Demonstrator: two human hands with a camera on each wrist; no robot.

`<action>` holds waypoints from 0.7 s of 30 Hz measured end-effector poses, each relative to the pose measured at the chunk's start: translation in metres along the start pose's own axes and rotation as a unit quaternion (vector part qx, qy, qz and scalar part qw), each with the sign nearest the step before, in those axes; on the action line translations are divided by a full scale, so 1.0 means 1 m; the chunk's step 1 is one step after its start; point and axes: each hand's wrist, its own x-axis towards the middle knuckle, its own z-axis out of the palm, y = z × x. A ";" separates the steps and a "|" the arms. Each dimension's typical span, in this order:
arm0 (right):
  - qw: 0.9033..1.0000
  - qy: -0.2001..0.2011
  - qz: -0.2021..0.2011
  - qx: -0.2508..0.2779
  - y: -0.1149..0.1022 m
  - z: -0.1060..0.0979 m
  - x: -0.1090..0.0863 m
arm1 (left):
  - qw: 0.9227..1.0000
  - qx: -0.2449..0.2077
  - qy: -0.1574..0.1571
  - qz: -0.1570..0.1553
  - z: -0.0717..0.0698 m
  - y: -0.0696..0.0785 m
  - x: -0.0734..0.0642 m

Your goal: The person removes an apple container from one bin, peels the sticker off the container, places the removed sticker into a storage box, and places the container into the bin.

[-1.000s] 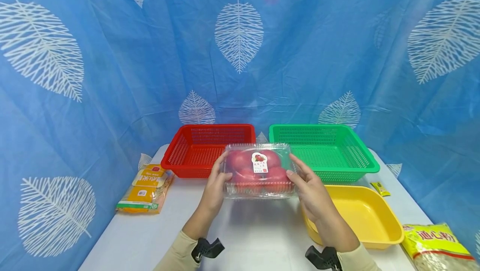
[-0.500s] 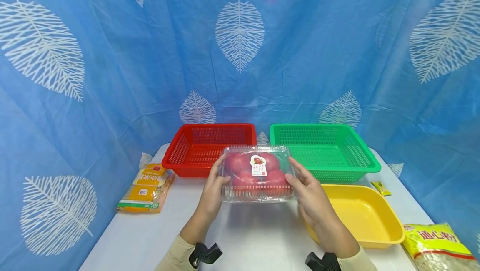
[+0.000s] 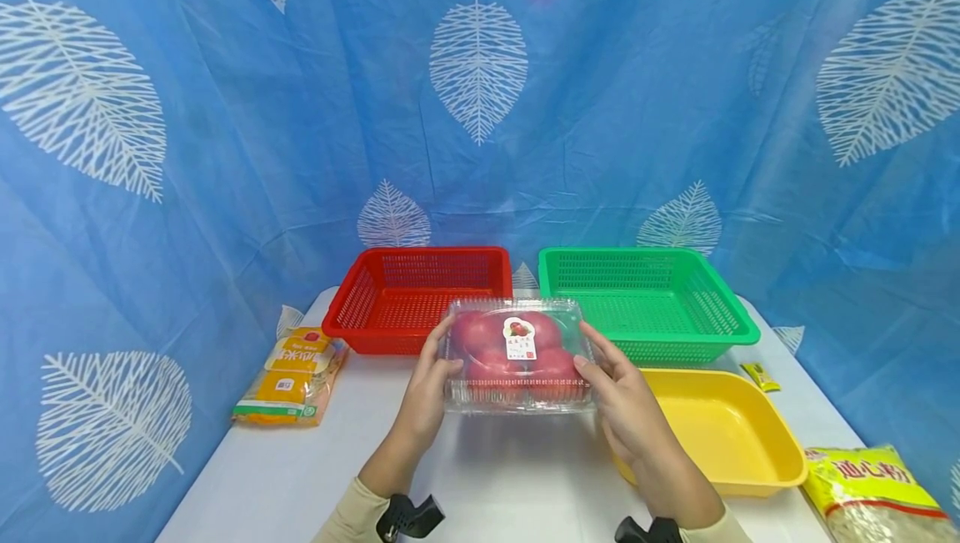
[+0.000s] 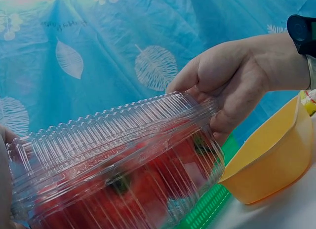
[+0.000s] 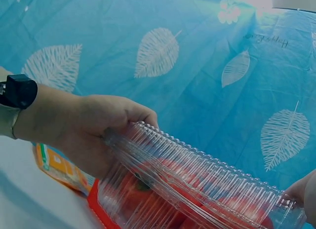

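Observation:
Both hands hold a clear plastic clamshell box of tomatoes above the middle of the white table. Through the lid, which bears a white label, several red tomatoes show, some with green stems. My left hand grips the box's left end, thumb on top. At the right end my right hand grips it the same way, its fingers reaching along the side. The lid looks closed. In the right wrist view, the left hand wraps the box's end with part of its fingers hidden behind the plastic.
Behind the box stand a red basket and a green basket. A yellow basin sits beneath the right forearm. An orange bag lies left; a yellow bag and a small yellow packet lie right. A blue curtain hangs behind.
Both hands have brought the tomato box slightly toward the body, lower in the head view. Their grip stays the same, and the baskets, basin and bags have not moved.

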 end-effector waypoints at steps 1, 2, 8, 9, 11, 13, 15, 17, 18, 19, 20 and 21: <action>1.000 0.002 0.001 -0.002 0.000 0.000 0.000 | 1.000 0.001 0.000 -0.001 0.000 0.000 0.000; 1.000 0.003 0.002 -0.002 0.001 0.000 -0.001 | 1.000 0.001 0.000 -0.003 0.001 0.000 -0.001; 1.000 0.006 0.011 -0.007 0.003 -0.002 -0.004 | 1.000 0.008 0.000 -0.013 0.001 -0.005 -0.004; 1.000 0.006 0.012 -0.007 0.003 -0.002 -0.004 | 1.000 0.008 -0.001 -0.014 0.001 -0.005 -0.005; 1.000 0.005 0.011 -0.007 0.005 -0.002 -0.005 | 1.000 0.006 -0.002 -0.017 0.000 -0.007 -0.006; 1.000 0.003 0.010 -0.006 0.006 -0.003 -0.006 | 1.000 0.004 -0.005 -0.017 0.000 -0.008 -0.007; 1.000 0.003 0.008 -0.007 0.007 -0.003 -0.007 | 1.000 0.002 -0.007 -0.018 0.000 -0.008 -0.007; 1.000 0.004 0.006 -0.007 0.008 -0.003 -0.008 | 1.000 0.001 -0.008 -0.022 0.000 -0.009 -0.009; 1.000 0.004 0.006 -0.007 0.009 -0.003 -0.008 | 1.000 0.001 -0.008 -0.023 0.000 -0.009 -0.009; 1.000 0.004 0.006 -0.006 0.009 -0.003 -0.008 | 1.000 0.001 -0.009 -0.025 0.000 -0.009 -0.010; 1.000 0.004 0.008 -0.004 0.010 -0.004 -0.008 | 1.000 0.001 -0.010 -0.026 0.001 -0.010 -0.010; 1.000 0.004 0.009 -0.002 0.011 -0.004 -0.008 | 1.000 0.001 -0.010 -0.028 0.001 -0.010 -0.011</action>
